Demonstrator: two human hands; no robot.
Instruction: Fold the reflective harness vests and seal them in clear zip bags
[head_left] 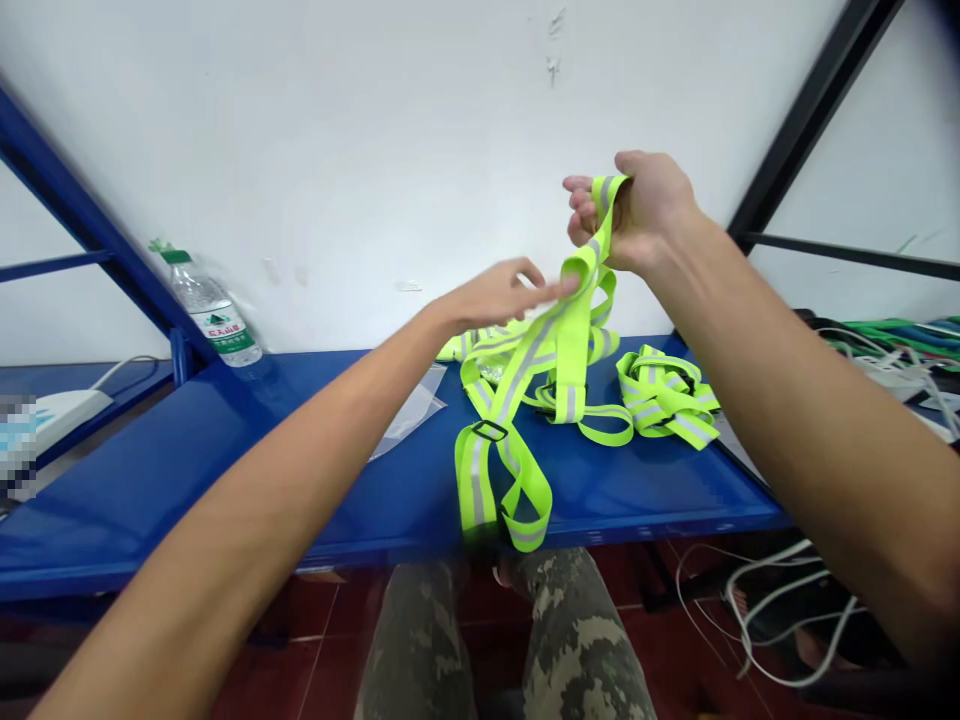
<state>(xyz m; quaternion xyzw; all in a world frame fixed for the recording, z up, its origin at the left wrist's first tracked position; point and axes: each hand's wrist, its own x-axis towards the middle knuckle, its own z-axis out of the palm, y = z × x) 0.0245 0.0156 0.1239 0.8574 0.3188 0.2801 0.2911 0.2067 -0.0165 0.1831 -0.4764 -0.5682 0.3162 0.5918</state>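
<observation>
A lime-yellow reflective strap harness (574, 345) with grey stripes hangs from my right hand (641, 205). That hand is raised, palm turned up, and its curled fingers hold a band of the harness. My left hand (517, 290) reaches in from the left; one outstretched finger touches a fold of the band and its other fingers stand apart. The lower straps, with a black slide buckle (490, 431), drape to the table's front edge. A second bundle of the same reflective strap (664, 395) lies on the table below my right forearm.
The blue table (315, 510) meets a white wall. On it are a clear plastic bag (409, 415) and, further left, a water bottle (217, 310). A white device (56, 425) sits at far left. Cables (892, 360) crowd the right; white cords (787, 610) hang below.
</observation>
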